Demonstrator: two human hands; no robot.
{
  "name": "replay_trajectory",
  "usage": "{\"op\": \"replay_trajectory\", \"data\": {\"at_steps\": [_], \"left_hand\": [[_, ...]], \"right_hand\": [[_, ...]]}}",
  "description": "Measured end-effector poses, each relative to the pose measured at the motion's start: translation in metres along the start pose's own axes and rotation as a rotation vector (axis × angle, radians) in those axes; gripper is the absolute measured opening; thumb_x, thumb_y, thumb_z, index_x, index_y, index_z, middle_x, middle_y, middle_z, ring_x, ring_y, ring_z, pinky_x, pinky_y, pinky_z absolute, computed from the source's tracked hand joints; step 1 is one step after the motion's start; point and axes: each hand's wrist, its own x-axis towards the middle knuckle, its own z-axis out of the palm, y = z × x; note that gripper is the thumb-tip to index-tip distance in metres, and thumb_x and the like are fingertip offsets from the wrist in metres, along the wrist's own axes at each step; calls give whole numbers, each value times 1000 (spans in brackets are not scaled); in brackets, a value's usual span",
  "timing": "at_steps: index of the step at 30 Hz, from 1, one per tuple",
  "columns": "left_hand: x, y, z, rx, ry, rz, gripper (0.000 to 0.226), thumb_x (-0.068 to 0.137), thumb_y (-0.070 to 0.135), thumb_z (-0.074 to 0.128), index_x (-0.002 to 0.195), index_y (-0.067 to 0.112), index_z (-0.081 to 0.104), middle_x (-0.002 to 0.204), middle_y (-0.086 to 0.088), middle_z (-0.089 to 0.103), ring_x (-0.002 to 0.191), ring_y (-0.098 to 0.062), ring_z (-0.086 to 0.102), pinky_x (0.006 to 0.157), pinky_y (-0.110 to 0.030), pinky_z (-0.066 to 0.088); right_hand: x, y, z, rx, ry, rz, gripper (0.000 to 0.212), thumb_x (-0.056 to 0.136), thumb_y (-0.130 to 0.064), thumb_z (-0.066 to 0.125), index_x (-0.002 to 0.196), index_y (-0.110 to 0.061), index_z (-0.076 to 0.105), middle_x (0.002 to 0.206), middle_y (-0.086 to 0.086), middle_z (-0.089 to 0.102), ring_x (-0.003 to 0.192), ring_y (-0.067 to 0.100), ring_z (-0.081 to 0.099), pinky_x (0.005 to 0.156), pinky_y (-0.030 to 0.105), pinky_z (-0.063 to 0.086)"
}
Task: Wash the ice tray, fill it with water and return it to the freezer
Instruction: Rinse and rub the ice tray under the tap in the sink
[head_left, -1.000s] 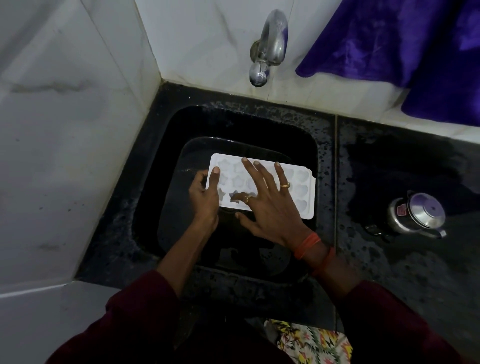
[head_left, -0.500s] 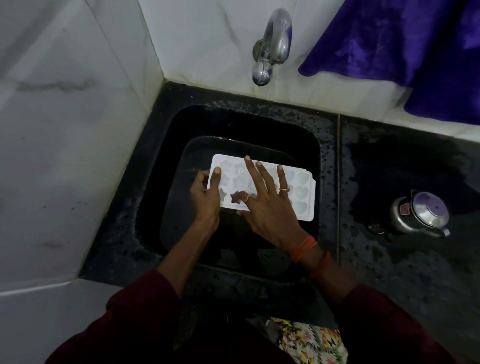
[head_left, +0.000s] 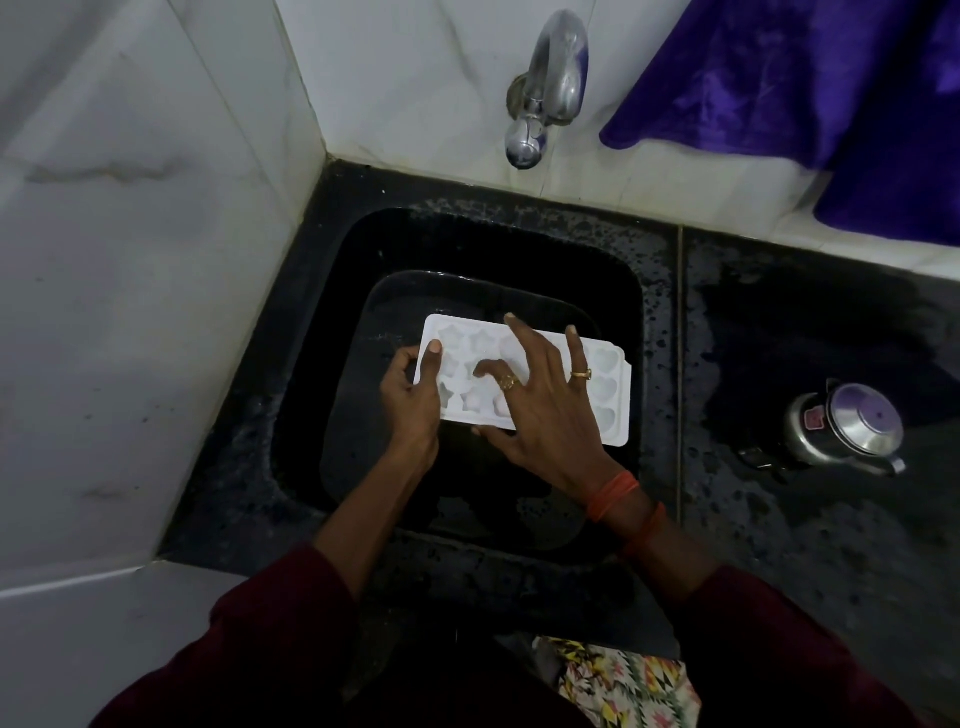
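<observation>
A white ice tray (head_left: 602, 387) with star- and heart-shaped cups is held level, cups up, over the black sink (head_left: 467, 244), below and slightly nearer than the steel tap (head_left: 550, 88) on the far wall. The left hand (head_left: 410, 400) grips the tray's left end, thumb on top and fingers curled under the edge. The right hand (head_left: 540, 410) lies across the middle of the tray with its fingers spread wide. The forefinger is bent down into one of the cups and the thumb lies along the near edge. It holds nothing. Two rings show on it, and orange threads (head_left: 615, 493) circle the wrist. On the wet dark desk (head_left: 805, 519) to the right stands a small steel pot (head_left: 847, 426) with a lid, well apart from the sink. A purple cloth (head_left: 805, 78) hangs at the far right.
</observation>
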Motion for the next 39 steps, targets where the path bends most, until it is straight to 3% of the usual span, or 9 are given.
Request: {"op": "replay_trajectory", "data": {"at_steps": [6, 9, 12, 18, 22, 28, 30, 34, 39], "left_hand": [[1, -1, -1, 23, 0, 19, 22, 95, 33, 66, 89, 12, 63, 85, -1, 69, 74, -12, 66, 63, -27, 56], [0, -3, -2, 26, 3, 15, 22, 96, 32, 66, 90, 11, 64, 84, -1, 69, 73, -10, 66, 61, -24, 54], [0, -4, -2, 38, -4, 24, 21, 95, 33, 67, 87, 14, 64, 86, -3, 70, 77, -15, 67, 66, -30, 57], [-1, -7, -2, 12, -31, -3, 20, 94, 35, 68, 84, 18, 65, 83, 0, 69, 80, -20, 65, 77, -45, 57], [-3, -5, -4, -3, -23, -5, 20, 95, 34, 67, 86, 16, 65, 83, 1, 69, 79, -18, 66, 75, -43, 57], [-5, -2, -1, -11, -33, -20, 20, 96, 34, 66, 84, 17, 65, 84, 0, 71, 82, -22, 67, 78, -47, 58], [-6, -3, -1, -30, -37, -49, 21, 96, 34, 65, 84, 16, 66, 82, 1, 71, 81, -22, 68, 77, -47, 58], [-7, -4, -1, -81, -33, -113, 22, 98, 33, 62, 85, 16, 69, 80, 2, 73, 77, -19, 70, 75, -44, 58], [-12, -7, 3, -89, -40, -111, 24, 99, 29, 60, 82, 14, 67, 79, 4, 71, 74, -12, 67, 67, -31, 56]], "right_hand": [[11, 11, 0, -108, -124, -101, 71, 87, -81, 32, 129, -32, 61, 166, 19, 11, 152, 36, 16, 121, 63, 2], [14, 12, -2, -199, -169, -125, 74, 83, -82, 34, 127, -31, 64, 165, 21, 6, 153, 38, 12, 121, 62, -1], [16, 10, -4, -219, -184, -123, 79, 82, -82, 27, 122, -27, 67, 165, 23, 7, 153, 39, 12, 121, 61, 1], [21, 12, 0, -178, -173, -109, 69, 66, -83, 63, 111, -31, 69, 164, 23, 15, 150, 42, 21, 120, 62, 2], [17, 8, -1, -184, -208, -74, 73, 73, -81, 42, 121, -31, 65, 165, 23, 6, 152, 40, 15, 121, 60, -6], [11, 4, 1, -142, -188, -41, 65, 72, -75, 51, 113, -27, 67, 164, 23, 13, 151, 37, 20, 121, 61, -3], [8, 6, 3, -78, -155, -29, 73, 75, -81, 44, 116, -24, 64, 163, 23, 16, 150, 35, 24, 121, 62, 0], [10, 9, 0, 12, -111, 53, 92, 72, -93, 42, 130, -24, 57, 165, 18, 14, 152, 29, 21, 121, 61, -2], [20, 13, -1, -24, -127, 82, 81, 79, -91, 37, 127, -32, 63, 167, 14, 12, 153, 26, 18, 122, 57, -4]]}}
